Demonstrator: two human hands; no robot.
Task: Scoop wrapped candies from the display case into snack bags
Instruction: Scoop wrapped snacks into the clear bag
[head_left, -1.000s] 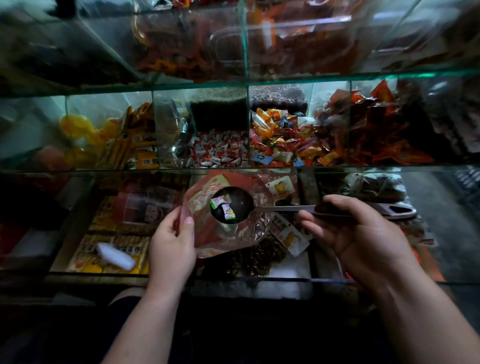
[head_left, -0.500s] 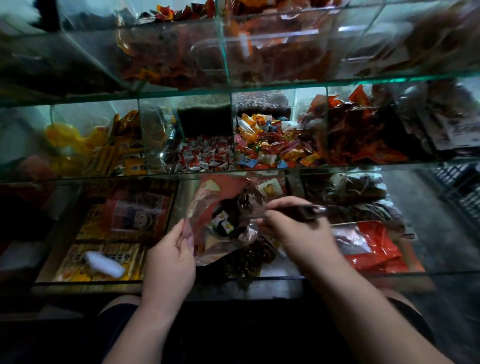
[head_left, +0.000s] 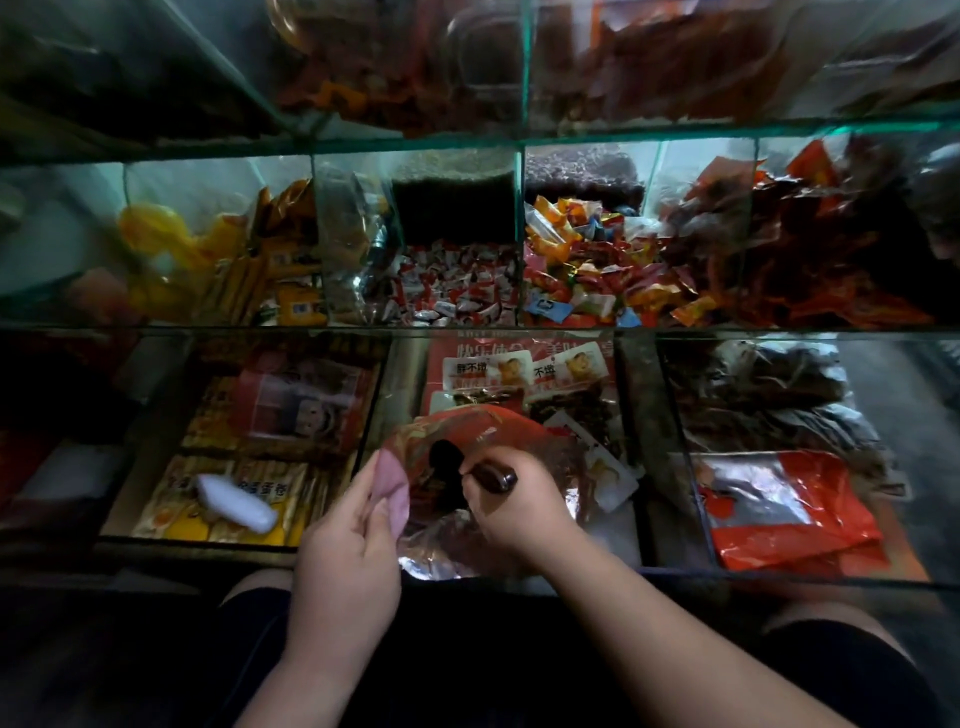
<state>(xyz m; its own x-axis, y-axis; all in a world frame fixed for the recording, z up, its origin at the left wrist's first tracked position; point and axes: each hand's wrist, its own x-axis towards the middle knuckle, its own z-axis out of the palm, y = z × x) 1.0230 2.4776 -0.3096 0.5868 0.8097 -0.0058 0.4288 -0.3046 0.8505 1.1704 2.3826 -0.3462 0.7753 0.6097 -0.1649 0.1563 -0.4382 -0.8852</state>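
A person's left hand (head_left: 348, 530) pinches the near rim of a red-and-foil snack bag (head_left: 498, 428) between thumb and fingers, holding its mouth open over the lower shelf of a glass display case (head_left: 675, 127). The right hand (head_left: 519, 506) has its fingers curled round the dark handle of a scoop (head_left: 445, 460) and dips the bowl inside the bag's mouth. The bowl reads as a dark oval and its load cannot be made out, nor can anything already lying in the bag. The red-and-white wrapped candies (head_left: 457, 291) sit heaped in the middle compartment of the shelf above, beside a bin of mixed sweets (head_left: 587, 270), well apart from the scoop. Judged from this, the work stands at the emptying of one scoopful into one bag. The bag looks slack and far from full, the candy bin is barely dented, and a stack of red-and-silver bags (head_left: 789, 509) lies flat in the lower right compartment, seemingly unfilled. More trips to the bin and more bags appear to be left
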